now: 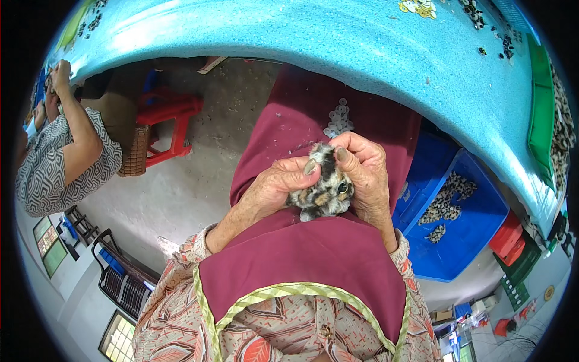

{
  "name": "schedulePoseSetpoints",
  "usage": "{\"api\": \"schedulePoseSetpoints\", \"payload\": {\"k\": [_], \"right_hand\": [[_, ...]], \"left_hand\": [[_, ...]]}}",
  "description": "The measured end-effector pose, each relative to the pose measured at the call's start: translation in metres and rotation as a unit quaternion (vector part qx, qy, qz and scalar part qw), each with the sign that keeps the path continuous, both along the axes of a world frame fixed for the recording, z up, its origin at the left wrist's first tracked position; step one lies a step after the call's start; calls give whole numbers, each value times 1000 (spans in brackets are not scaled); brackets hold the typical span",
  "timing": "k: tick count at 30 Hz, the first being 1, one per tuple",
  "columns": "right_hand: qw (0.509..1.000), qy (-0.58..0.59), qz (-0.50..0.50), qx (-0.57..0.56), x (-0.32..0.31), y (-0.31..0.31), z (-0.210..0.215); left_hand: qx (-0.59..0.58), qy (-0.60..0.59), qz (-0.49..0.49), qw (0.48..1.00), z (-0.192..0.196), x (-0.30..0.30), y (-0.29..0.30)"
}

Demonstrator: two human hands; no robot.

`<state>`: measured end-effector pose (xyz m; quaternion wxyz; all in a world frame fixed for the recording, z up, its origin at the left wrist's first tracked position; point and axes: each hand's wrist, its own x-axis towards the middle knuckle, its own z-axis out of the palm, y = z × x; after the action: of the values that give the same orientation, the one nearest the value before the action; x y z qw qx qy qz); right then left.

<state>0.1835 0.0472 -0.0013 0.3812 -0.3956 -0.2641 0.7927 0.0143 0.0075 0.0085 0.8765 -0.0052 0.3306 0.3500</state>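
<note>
A small plush animal head [325,192] with mottled grey, tan and black fur is held over my lap, one dark shiny eye showing on its right side. My left hand [281,181] grips it from the left, thumb pressed on the fur near its top. From the right, my right hand [365,172] pinches its upper edge between thumb and fingers. The fingers behind the plush head are partly hidden. Just beyond my hands, several pale translucent washers [339,119] lie in a pile on my maroon apron [265,145].
A blue speckled table [338,42] curves across the far side, bearing yellow rings [418,7] and small dark parts [506,47]. At right, a blue bin [461,241] holds spotted plush pieces [447,199]. A co-worker [72,145] sits at left near a red stool [175,130].
</note>
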Motion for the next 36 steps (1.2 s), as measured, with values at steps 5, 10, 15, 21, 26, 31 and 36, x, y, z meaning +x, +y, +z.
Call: {"api": "schedulePoseSetpoints", "payload": {"k": [5,10,15,21,26,31,36], "right_hand": [[1000,0,10,-5,-1,1,-1],[1000,-11,17,-7,1,2,-1],[999,-33,12,1,-1,-1,-6],[1000,-16,-21,-5,-5,-3,3],[991,-80,26,100,2,5,-1],[886,-298,45,353,28,30,21],[876,-396,-72,265,114,75,79]], "left_hand": [[-21,-2,7,1000,4,1,0],[-3,26,0,1000,2,0,2],[-7,48,-16,999,-2,-2,-1],[21,68,-26,997,6,0,1],[117,144,-46,981,-19,-11,-2],[103,112,22,988,3,-6,19],[112,179,77,974,9,-11,25]]}}
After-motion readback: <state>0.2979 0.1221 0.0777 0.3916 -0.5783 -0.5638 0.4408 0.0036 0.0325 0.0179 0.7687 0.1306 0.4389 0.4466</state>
